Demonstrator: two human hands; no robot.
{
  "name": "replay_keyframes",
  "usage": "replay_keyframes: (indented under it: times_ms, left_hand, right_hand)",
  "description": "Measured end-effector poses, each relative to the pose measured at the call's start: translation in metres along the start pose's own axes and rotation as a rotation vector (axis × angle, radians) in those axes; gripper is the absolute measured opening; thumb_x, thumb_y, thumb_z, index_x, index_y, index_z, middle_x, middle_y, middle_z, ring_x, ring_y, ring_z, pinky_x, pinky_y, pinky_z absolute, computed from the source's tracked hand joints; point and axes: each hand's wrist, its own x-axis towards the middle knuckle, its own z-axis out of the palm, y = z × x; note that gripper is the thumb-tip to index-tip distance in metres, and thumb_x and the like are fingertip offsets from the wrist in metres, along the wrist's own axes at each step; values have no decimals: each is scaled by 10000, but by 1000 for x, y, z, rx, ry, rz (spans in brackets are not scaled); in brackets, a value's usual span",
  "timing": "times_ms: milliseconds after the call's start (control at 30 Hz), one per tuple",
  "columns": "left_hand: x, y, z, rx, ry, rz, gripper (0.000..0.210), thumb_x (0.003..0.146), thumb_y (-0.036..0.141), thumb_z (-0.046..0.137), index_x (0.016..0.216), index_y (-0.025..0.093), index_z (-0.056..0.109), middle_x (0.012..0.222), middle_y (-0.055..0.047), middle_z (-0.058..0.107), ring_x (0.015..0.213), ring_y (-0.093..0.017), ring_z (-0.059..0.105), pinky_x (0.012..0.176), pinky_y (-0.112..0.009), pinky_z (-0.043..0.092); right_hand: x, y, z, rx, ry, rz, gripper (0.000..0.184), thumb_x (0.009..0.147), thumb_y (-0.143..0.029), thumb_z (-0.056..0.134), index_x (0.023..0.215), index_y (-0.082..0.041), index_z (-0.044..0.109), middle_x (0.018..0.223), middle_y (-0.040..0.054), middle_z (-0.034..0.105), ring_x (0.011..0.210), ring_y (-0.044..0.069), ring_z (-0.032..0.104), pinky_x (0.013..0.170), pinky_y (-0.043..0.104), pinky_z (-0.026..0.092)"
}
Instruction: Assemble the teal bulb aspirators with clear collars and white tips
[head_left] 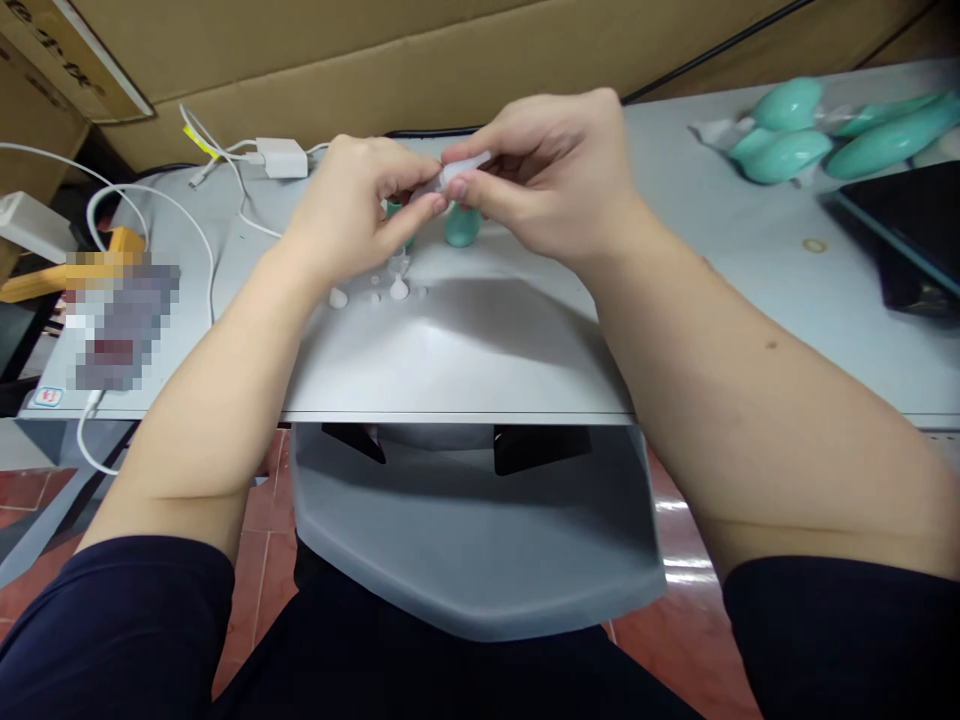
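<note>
Above the far half of the desk, my right hand (pixel 555 165) pinches a small white translucent plastic piece (pixel 466 168) between thumb and fingers. My left hand (pixel 367 195) meets it from the other side, its thumb and fingertips closed on the near-left end of the same piece. Fingers hide much of its shape. Just behind and below the fingertips stands a small teal container (pixel 463 228). A second teal item (pixel 397 212) is mostly covered by my left hand. Several tiny white plastic bits, among them a rounded one (pixel 399 288), lie on the desk below my left hand.
Glossy teal rounded objects (pixel 784 150) lie at the back right, near a dark flat device (pixel 907 230). A small ring (pixel 814 245) rests on the desk (pixel 712 300). On the left are a white charger (pixel 283 158), cables, a blurred-out phone-like object (pixel 127 330) and a yellow-orange piece (pixel 124 248).
</note>
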Motion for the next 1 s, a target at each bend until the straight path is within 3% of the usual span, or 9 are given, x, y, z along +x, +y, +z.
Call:
replay_keyframes:
  times_ms: [133, 267, 433, 500, 567, 600, 667, 800, 1000]
  left_hand:
    - [2, 0, 5, 37, 91, 133, 271, 1001, 397, 623, 745, 323, 672, 730, -49, 631, 764, -313, 629, 764, -498, 424]
    - [3, 6, 5, 68, 86, 107, 303, 1014, 460, 601, 735, 342, 609, 719, -32, 549, 748, -272, 515, 761, -493, 406]
    - [4, 2, 1, 120, 124, 29, 390, 1053, 571, 586, 772, 329, 705, 767, -63, 648, 802, -302, 618, 837, -550, 481]
    - [5, -10, -2, 125, 85, -9, 557, 1072, 798, 578, 802, 332, 719, 782, -26, 683, 799, -233, 571, 845, -535, 505]
    - [6, -24, -4, 49, 244, 20, 682, 966, 1004, 592, 886, 346, 753, 802, -7, 707, 812, -223, 579, 838, -529, 525]
    - [6, -30, -4, -21, 195, 36, 607, 986, 944, 665, 1075, 358, 797, 931, -3, 772, 886, -230, 645, 876, -522, 559]
    - [6, -41, -2, -122, 340, 117, 482, 1016, 802, 746, 1265, 393, 801, 959, -5, 774, 856, -241, 681, 827, -489, 567]
    - [7, -44, 4, -83, 321, 342, 222, 1040, 567, 748, 1179, 407, 813, 970, -4, 788, 749, -198, 668, 683, -411, 557]
    - [0, -21, 0, -81, 204, 81, 177, 942, 563, 688, 919, 389, 711, 937, -55, 787, 824, -315, 731, 829, -570, 617]
  right_hand:
    - [0, -5, -6, -47, -6, -64, 96, 973, -281, 920, 1001, -366, 956, 962, 39, 830, 887, 286, 801, 850, 475, 656]
    - [1, -15, -12, -199, -46, 66, 113, 1005, -532, 945, 1023, -422, 929, 1040, 54, 830, 1051, 355, 782, 1028, 527, 673]
    - [1, -27, -15, -276, -4, 97, 201, 980, -640, 932, 1024, -446, 902, 1068, 62, 803, 1153, 399, 766, 1105, 556, 670]
    - [0, -31, -18, -206, 69, 76, 197, 957, -625, 960, 1013, -446, 899, 1096, 54, 801, 1076, 380, 788, 1022, 538, 699]
    - [0, -34, -22, -100, 54, 64, 165, 945, -569, 989, 992, -432, 909, 1054, 38, 813, 932, 333, 791, 891, 504, 706]
    - [0, -35, -24, -62, -6, 64, 136, 931, -511, 1010, 959, -415, 918, 979, 27, 816, 837, 302, 770, 807, 482, 691]
    - [2, -33, -26, -61, -226, 113, 132, 870, -323, 1059, 872, -364, 934, 777, -3, 778, 669, 236, 687, 635, 415, 606]
    - [4, -23, -24, -198, -627, 329, 317, 740, 11, 1062, 766, -278, 934, 601, -49, 699, 498, 132, 562, 457, 283, 386]
    - [1, -9, -18, -248, -829, 356, 366, 737, 83, 1038, 813, -261, 938, 565, -113, 667, 420, 68, 493, 407, 233, 298]
